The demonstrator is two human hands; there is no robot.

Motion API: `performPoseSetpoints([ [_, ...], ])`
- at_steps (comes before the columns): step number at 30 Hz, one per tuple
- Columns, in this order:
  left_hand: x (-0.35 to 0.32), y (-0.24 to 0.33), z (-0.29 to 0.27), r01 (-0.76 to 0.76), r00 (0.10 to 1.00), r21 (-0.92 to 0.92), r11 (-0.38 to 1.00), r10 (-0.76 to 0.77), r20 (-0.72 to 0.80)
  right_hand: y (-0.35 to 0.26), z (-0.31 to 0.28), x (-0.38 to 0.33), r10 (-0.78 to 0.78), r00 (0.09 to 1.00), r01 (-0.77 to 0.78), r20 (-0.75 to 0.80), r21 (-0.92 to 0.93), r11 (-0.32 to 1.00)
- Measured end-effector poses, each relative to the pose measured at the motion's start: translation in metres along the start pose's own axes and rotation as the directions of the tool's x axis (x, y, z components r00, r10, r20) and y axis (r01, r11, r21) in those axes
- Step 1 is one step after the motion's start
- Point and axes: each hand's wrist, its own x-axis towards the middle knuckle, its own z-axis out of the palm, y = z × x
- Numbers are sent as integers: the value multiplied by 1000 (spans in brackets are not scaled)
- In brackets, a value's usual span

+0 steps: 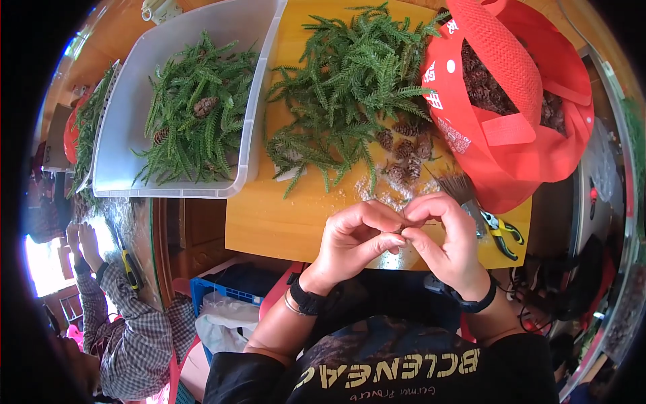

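Over the table's near edge, my left hand [348, 237] and my right hand [449, 244] meet with thumbs and fingertips pinched together. Something small and dark lies between them, mostly covered by the fingers; its kind cannot be made out. Just beyond my hands several brown pine cones [404, 149] lie on the yellow table [269, 225] among pale crumbs. A large heap of green artificial pine sprigs [363, 71] spreads behind the cones. To the right of my fingers lie a bundle of thin dark wires [456, 186] and pliers [500, 236] with yellow-and-black handles.
A translucent plastic bin [168, 192] at the left holds more sprigs and a few cones. At the right stands a red bag [498, 165] full of cones. A blue crate [202, 293] sits below the table. Another person in a checked sleeve [134, 343] works at far left.
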Motion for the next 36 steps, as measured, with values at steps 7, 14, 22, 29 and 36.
performPoseSetpoints([
  [7, 0, 2, 3, -39, 999, 39, 998, 39, -2, -4, -7, -2, -55, 998, 57, 18, -92, 994],
  [14, 2, -1, 5, -151, 988, 272, 950, 150, 26, -11, -4, -2, -93, 995, 82, -43, -202, 976],
  [22, -1, -6, 5, -7, 998, 50, 999, 10, -61, -10, -30, -18, 195, 977, -199, -85, -37, 979],
  [29, 0, -4, 5, 171, 985, -248, 953, -175, 8, 18, -120, -78, 359, 931, -236, -64, -858, 456],
  [36, -1, 1, 10, 204, 979, -365, 908, -183, 92, 36, -138, -90, 415, 902, -335, -116, -795, 506],
])
